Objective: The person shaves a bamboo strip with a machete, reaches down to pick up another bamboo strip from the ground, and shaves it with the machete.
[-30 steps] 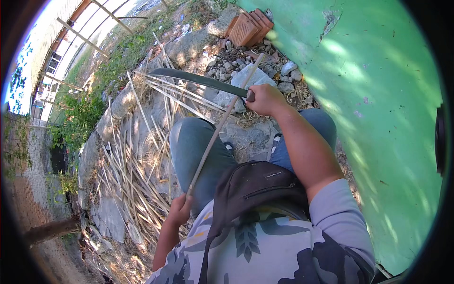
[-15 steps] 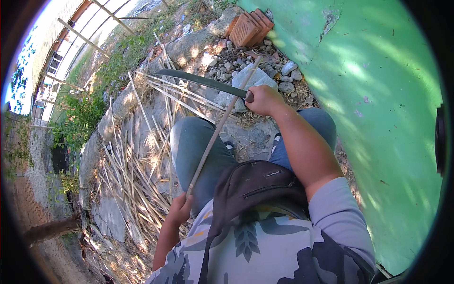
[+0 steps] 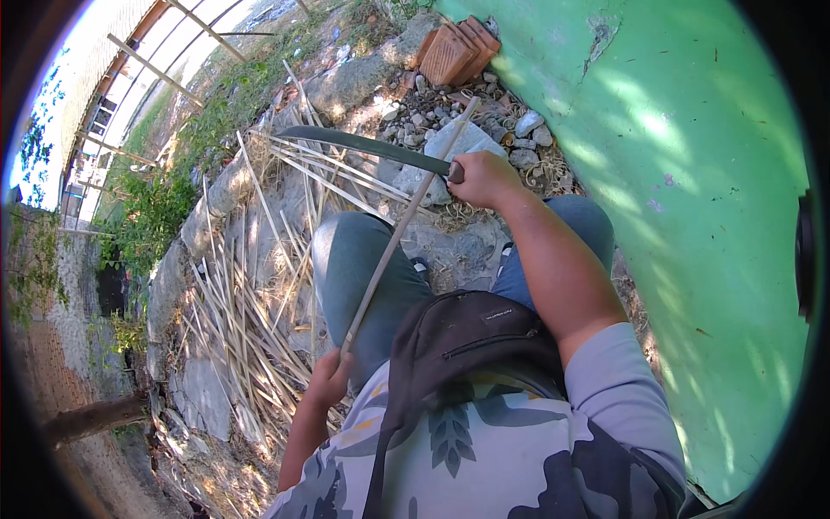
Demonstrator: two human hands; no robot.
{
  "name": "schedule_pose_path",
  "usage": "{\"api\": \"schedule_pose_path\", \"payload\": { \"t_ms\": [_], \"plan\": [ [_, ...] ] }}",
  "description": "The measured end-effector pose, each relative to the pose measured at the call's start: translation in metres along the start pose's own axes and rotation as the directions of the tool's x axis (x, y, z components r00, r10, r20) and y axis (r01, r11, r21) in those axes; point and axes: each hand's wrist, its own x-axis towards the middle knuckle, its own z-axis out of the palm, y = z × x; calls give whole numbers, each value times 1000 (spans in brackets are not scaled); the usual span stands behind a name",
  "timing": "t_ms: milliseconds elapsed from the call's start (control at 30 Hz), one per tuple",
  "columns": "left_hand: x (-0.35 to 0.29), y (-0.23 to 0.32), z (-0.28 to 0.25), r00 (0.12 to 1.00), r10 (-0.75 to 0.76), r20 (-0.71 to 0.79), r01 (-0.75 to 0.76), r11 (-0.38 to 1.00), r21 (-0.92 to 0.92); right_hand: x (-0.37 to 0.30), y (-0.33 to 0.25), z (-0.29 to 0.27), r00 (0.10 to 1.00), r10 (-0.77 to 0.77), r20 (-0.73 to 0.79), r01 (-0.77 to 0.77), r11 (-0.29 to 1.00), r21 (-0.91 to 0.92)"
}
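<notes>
Dark metal forms the long, curved machete (image 3: pixel 372 147) my right hand (image 3: pixel 482 180) clenches at one o'clock, across a slim, pale wooden stick (image 3: pixel 386 261). My left hand (image 3: pixel 328 378) grasps the stick's seven-o'clock end, probably for steadiness.

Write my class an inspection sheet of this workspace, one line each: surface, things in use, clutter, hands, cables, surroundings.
Surface: uneven grey stone ground, patchily sunlit.
Things in use: long, curved, dark metal machete crossing a long, thin, pale stick; whether they touch is unclear.
Clutter: loose pile of thin, pale sticks at left; small grey stones and stacked orange-brown clay tiles ahead.
Hands: right hand grips the machete's handle; left hand holds the stick's near end.
Cables: nothing seen.
Surroundings: green painted surface at right; leafy green plants at left.
</notes>
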Motion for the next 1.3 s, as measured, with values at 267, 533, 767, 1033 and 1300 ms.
{"api": "schedule_pose_path", "payload": {
  "t_ms": [267, 533, 767, 1033, 1300],
  "plan": [
    [1, -15, 1, 1000, 5, -9, -5, 1000, 4, -5, -9, -6, 998, -24, -61, 25, 999, 20],
    [-1, -6, 3, 997, 69, -31, -70, 997, -15, -4, -10, -3, 991, -61, -116, 59, 998, -18],
    [0, -1, 4, 999, 39, -30, -41, 996, -73, -2, 1, -5, 996, -40, -83, 55, 980, 189],
    [0, -17, 5, 999, 47, -26, -49, 996, -73, -9, -13, -6, 965, -236, -114, 232, 972, -44],
    [0, 6, 4, 999, 31, -26, -31, 999, -19, 9, 17, -2, 990, 87, -107, -74, 990, 116]
  ]
}}
